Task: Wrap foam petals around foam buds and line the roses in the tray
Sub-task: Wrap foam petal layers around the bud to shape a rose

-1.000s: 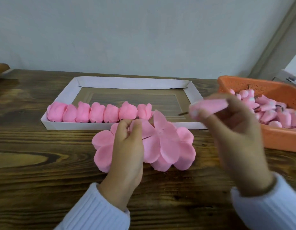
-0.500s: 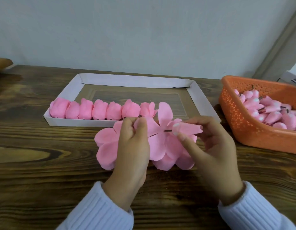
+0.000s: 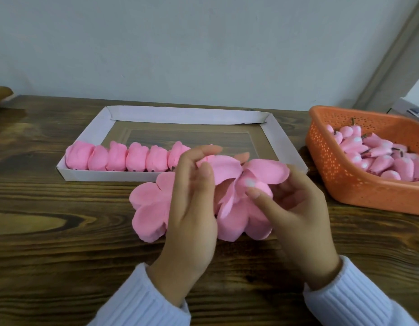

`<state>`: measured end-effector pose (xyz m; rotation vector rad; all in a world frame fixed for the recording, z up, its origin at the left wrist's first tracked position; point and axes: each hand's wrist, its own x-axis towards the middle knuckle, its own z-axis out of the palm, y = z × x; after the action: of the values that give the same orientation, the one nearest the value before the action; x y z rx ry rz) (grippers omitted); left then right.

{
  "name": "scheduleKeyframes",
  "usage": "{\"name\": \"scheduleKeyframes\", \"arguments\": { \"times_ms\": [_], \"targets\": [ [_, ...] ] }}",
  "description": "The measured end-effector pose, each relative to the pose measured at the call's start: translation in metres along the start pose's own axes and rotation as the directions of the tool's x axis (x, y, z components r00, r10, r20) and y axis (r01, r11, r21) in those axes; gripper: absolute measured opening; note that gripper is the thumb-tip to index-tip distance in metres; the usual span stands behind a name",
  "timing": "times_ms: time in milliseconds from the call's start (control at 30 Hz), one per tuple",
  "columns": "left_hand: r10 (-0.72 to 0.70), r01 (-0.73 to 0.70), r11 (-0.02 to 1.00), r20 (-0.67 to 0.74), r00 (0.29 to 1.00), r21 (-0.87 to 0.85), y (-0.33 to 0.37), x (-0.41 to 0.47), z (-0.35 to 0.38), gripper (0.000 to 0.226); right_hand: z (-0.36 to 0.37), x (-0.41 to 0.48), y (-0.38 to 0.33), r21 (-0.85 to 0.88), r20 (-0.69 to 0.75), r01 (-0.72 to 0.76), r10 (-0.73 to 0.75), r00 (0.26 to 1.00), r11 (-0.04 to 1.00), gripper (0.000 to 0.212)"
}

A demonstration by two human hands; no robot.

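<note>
Seen from my head, my left hand (image 3: 192, 208) kept its fingers nearly straight, the thumb pinching one lobe of the flat pink foam petals (image 3: 152, 208), which were raised just in front of the white cardboard tray (image 3: 185, 115). My right hand (image 3: 297, 208) curled under the same petals, its thumb pressing the white-tipped pink foam bud (image 3: 253, 184) into their middle, between both hands. The lower lobes lay on the dark wooden bench (image 3: 62, 255). Finished pink foam roses (image 3: 119, 158) lined the tray's near wall, touching one another. Spare buds (image 3: 380, 158) filled the orange perforated plastic basket (image 3: 333, 175) at my right.
</note>
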<state>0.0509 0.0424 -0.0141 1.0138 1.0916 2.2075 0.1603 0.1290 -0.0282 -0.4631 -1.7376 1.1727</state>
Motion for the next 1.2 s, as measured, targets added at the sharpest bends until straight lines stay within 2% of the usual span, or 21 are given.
{"name": "scheduleKeyframes", "arguments": {
  "times_ms": [67, 200, 267, 333, 400, 500, 567, 667, 767, 833, 933, 1000, 1100, 1200],
  "targets": [
    [0.068, -0.067, 0.996, -0.026, 0.997, 0.054, -0.002, -0.002, 0.0, 0.025, 0.0, 0.001, -0.002, 0.129, 0.015, -0.067, 0.066, 0.998, 0.989, 0.028],
    [0.108, -0.108, 0.994, -0.012, 0.994, 0.013, -0.002, -0.001, -0.004, 0.038, -0.002, 0.002, 0.0, 0.224, 0.065, -0.159, 0.148, 0.987, 0.961, 0.033],
    [0.111, -0.111, 0.994, -0.032, 0.993, 0.013, -0.001, 0.001, -0.003, 0.03, -0.004, 0.002, 0.001, 0.283, 0.101, -0.209, 0.188, 0.977, 0.936, 0.038],
    [0.122, -0.12, 0.992, -0.038, 0.992, 0.04, 0.0, 0.001, -0.002, 0.017, -0.004, 0.001, 0.001, 0.365, 0.183, -0.283, 0.229, 0.956, 0.887, 0.045],
    [0.118, -0.118, 0.991, -0.005, 0.993, 0.056, 0.001, 0.001, -0.001, 0.025, -0.003, 0.0, -0.001, 0.42, 0.253, -0.37, 0.284, 0.925, 0.828, 0.047],
    [0.1, -0.11, 0.989, 0.105, 0.989, 0.101, 0.003, -0.001, 0.0, 0.037, -0.001, -0.001, -0.004, 0.553, 0.334, -0.459, 0.319, 0.887, 0.696, 0.033],
    [0.091, -0.115, 0.984, 0.167, 0.982, 0.137, 0.003, -0.003, 0.002, 0.037, 0.0, -0.003, -0.006, 0.585, 0.378, -0.495, 0.324, 0.867, 0.643, 0.032],
    [0.086, -0.118, 0.98, 0.196, 0.977, 0.159, 0.003, -0.004, 0.004, 0.029, 0.001, -0.003, -0.007, 0.574, 0.438, -0.554, 0.345, 0.83, 0.603, 0.053],
    [0.066, -0.112, 0.976, 0.238, 0.969, 0.184, 0.002, -0.005, 0.004, 0.029, 0.001, -0.003, -0.01, 0.575, 0.506, -0.615, 0.356, 0.786, 0.54, 0.083],
    [0.052, -0.125, 0.962, 0.286, 0.957, 0.243, 0.001, -0.006, 0.004, 0.03, 0.002, -0.001, -0.012, 0.556, 0.527, -0.635, 0.363, 0.769, 0.536, 0.091],
    [0.05, -0.152, 0.93, 0.294, 0.954, 0.335, 0.001, -0.009, 0.006, 0.027, 0.002, -0.001, -0.015, 0.518, 0.536, -0.65, 0.382, 0.753, 0.556, 0.068],
    [0.057, -0.152, 0.93, 0.278, 0.959, 0.335, 0.001, -0.009, 0.006, 0.023, 0.002, -0.003, -0.016, 0.518, 0.535, -0.641, 0.37, 0.759, 0.567, 0.054],
    [0.066, -0.136, 0.923, 0.202, 0.977, 0.36, 0.0, -0.008, 0.004, 0.015, 0.0, -0.003, -0.017, 0.538, 0.553, -0.649, 0.356, 0.753, 0.537, 0.049],
    [0.077, -0.095, 0.915, 0.061, 0.995, 0.393, -0.001, -0.005, 0.001, 0.011, -0.003, 0.0, -0.016, 0.502, 0.513, -0.642, 0.398, 0.761, 0.579, 0.043]
  ]
}}
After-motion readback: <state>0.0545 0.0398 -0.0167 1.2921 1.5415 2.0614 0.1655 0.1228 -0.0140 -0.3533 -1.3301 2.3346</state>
